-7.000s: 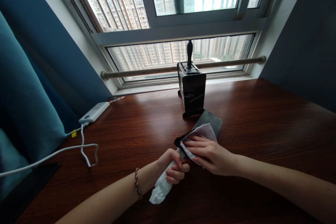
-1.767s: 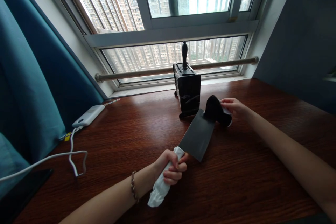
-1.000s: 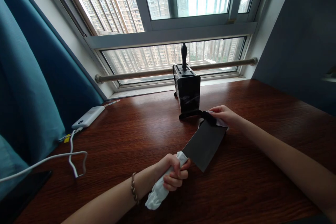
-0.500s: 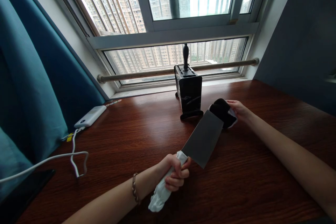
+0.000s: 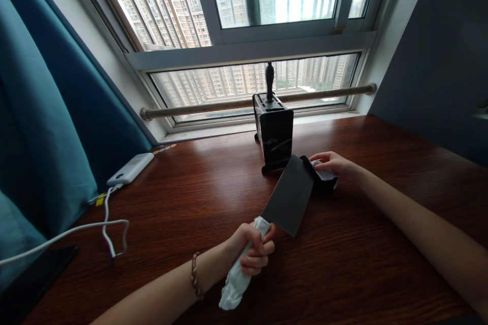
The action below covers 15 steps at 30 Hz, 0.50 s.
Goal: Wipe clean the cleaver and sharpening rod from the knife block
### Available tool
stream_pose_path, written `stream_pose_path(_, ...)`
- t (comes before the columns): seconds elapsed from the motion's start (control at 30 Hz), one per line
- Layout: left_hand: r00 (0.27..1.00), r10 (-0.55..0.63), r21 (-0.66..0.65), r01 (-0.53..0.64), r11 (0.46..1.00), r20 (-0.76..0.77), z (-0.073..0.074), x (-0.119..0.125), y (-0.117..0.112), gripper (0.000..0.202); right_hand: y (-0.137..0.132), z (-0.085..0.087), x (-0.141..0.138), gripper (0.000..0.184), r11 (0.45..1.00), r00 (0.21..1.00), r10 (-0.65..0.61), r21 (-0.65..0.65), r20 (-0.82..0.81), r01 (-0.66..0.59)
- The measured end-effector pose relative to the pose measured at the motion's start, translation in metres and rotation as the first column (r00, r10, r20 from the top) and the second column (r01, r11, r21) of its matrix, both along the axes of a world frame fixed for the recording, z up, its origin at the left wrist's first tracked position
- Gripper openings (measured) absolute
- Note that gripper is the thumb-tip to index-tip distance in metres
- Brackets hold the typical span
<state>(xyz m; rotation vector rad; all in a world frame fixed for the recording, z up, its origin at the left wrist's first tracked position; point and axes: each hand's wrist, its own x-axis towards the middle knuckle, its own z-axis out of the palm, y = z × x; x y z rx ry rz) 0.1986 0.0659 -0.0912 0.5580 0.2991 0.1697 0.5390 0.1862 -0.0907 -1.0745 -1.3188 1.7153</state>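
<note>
My left hand (image 5: 254, 251) is closed around the handle of a cleaver (image 5: 292, 197), and a crumpled white wrapping (image 5: 232, 289) covers that handle. The broad grey blade slants up and away to the right over the table. Beside its far right corner, my right hand (image 5: 331, 163) grips a black cloth with a pale side (image 5: 323, 184). The black part of the cloth meets the blade's right end; whether it also reaches behind the blade is hidden. Just beyond the blade's tip stands a black knife block (image 5: 276, 134), with one black handle (image 5: 270, 80) sticking up from it.
A white power bank (image 5: 130, 169) with a white cable (image 5: 107, 223) lies at the left of the brown wooden table (image 5: 183, 188). A dark flat object (image 5: 41, 274) is at the lower left. Blue curtain (image 5: 49, 101) hangs at left; a rail (image 5: 213, 107) crosses the window behind.
My right hand has moved left and turned over the cloth, which now shows its pale side and sits closer to the blade. The cleaver has shifted slightly, its tip nearer the knife block.
</note>
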Motion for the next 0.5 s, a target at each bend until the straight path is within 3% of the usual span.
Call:
stream_pose_path(0.23, 1.0, 0.007, -0.024, -0.007, 1.0, 0.03, -0.003, -0.001, 0.001, 0.022, -0.002, -0.001, -0.003, 0.054, 0.999, 0.997, -0.04, -0.004, 0.066, 0.04)
stream_pose_path(0.37, 0.998, 0.033, -0.042, -0.031, 0.999, 0.059, -0.005, -0.001, 0.001, 0.02, -0.001, -0.002, -0.007, 0.055, 0.982, 0.977, -0.179, 0.086, 0.116, 0.169)
stream_pose_path(0.43, 0.996, 0.055, -0.047, -0.052, 0.998, 0.064, -0.005, -0.001, 0.001, 0.019, -0.003, 0.002, -0.012, 0.054, 0.93, 0.936, -0.329, 0.216, 0.126, 0.298)
stream_pose_path(0.5, 0.996, 0.054, -0.05, -0.051, 0.997, 0.067, -0.006, -0.001, 0.001, 0.019, -0.011, 0.011, -0.023, 0.047, 0.821, 0.865, -0.489, 0.393, 0.112, 0.414)
